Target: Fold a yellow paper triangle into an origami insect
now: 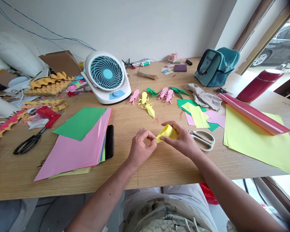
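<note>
A folded piece of yellow paper (168, 131) is held between both hands above the front middle of the table. My left hand (142, 146) pinches its narrow left tip between thumb and forefinger. The wider right part lies in my right hand (180, 140), thumb in front and fingers behind. White-handled scissors (204, 139) lie just right of my right hand, their blades hidden by it. Beyond the hands stand small folded paper figures: yellow ones (149, 109), pink ones (169, 95) and green ones (179, 91).
Coloured sheets (79, 151) and a black phone (109, 141) lie left; a white fan (107, 77) stands behind. On the right are small paper pieces (195, 115), a grey cloth (205, 96), large yellow sheets (258, 141), a pink roll (256, 114), a red bottle (259, 85) and a teal bag (216, 67).
</note>
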